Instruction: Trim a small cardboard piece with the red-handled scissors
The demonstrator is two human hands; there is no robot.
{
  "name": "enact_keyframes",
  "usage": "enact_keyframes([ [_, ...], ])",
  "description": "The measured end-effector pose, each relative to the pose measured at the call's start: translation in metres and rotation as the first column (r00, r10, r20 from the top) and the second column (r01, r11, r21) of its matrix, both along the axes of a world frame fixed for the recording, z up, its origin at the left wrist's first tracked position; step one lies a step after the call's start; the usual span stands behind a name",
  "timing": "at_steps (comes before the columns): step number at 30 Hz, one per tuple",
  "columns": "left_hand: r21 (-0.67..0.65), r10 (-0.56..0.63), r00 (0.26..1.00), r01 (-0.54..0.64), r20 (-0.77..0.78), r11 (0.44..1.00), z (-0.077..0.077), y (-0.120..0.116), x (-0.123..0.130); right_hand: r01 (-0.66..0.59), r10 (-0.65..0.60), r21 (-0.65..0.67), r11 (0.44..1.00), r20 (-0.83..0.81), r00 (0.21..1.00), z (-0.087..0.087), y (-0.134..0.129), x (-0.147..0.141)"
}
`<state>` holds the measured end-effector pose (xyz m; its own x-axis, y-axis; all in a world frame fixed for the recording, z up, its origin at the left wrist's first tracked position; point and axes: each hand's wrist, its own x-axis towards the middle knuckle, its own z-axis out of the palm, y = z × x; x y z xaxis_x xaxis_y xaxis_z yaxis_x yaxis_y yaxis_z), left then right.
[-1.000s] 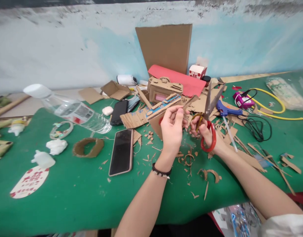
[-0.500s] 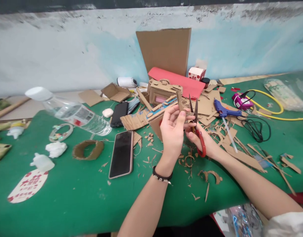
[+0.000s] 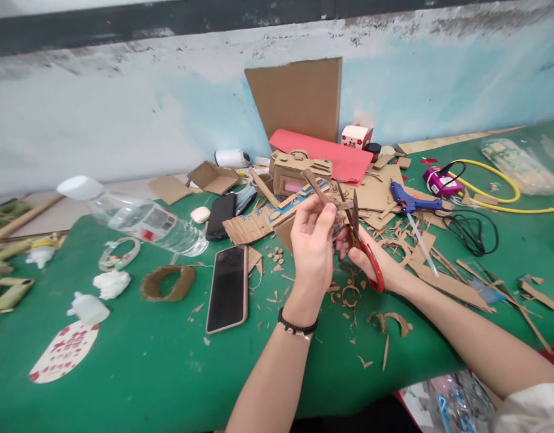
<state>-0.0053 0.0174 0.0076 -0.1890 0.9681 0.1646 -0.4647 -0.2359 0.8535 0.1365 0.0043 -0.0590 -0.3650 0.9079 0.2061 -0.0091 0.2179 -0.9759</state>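
Cardboard strip (image 3: 316, 185) sits pinched in the left hand (image 3: 310, 246), held up just above the green table (image 3: 136, 373), its free end poking up and away from the fingertips. Right hand (image 3: 371, 258) is clenched through the red handles of the scissors (image 3: 358, 231), blades parted only slightly and meeting the strip right beside the left thumb. For a clean cut, I'd judge the strip wants to stay taut and the blades close to the pinch without nipping a finger. Directly beyond the grip stands the cardboard model (image 3: 299, 171), crowding the blade tips; the blue glue gun (image 3: 409, 198) lies off to the scissor side, a phone (image 3: 228, 287) to the other, and curled offcuts (image 3: 349, 294) litter the cloth just below the hands.
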Motion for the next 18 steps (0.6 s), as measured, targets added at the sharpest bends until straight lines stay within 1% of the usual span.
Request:
enact_keyframes([
  [5, -0.039, -0.039, 0.982, 0.046, 0.184, 0.998, 0.0024, -0.0015, 0.0011, 0.055, -0.055, 0.027, 0.998, -0.006, 0.998, 0.0028, 0.0007, -0.0011],
  [8, -0.051, -0.067, 0.966, 0.082, 0.249, 0.995, 0.0048, -0.0034, 0.0032, 0.074, -0.074, 0.038, 0.997, -0.013, 0.997, 0.0008, 0.0021, -0.0016],
  [11, -0.07, -0.106, 0.944, 0.135, 0.313, 0.988, 0.0071, -0.0053, 0.0051, 0.064, -0.064, 0.034, 0.997, -0.005, 0.998, -0.0029, 0.003, -0.0023],
  [14, -0.097, -0.112, 0.935, 0.153, 0.336, 0.984, 0.0078, -0.006, 0.0062, 0.038, -0.038, 0.017, 0.999, 0.015, 0.999, -0.0057, 0.0022, -0.0032],
  [18, -0.106, -0.092, 0.958, 0.125, 0.272, 0.986, 0.0063, -0.0063, 0.0075, -0.002, 0.002, 0.004, 1.0, 0.03, 1.0, -0.0047, -0.0015, -0.0042],
])
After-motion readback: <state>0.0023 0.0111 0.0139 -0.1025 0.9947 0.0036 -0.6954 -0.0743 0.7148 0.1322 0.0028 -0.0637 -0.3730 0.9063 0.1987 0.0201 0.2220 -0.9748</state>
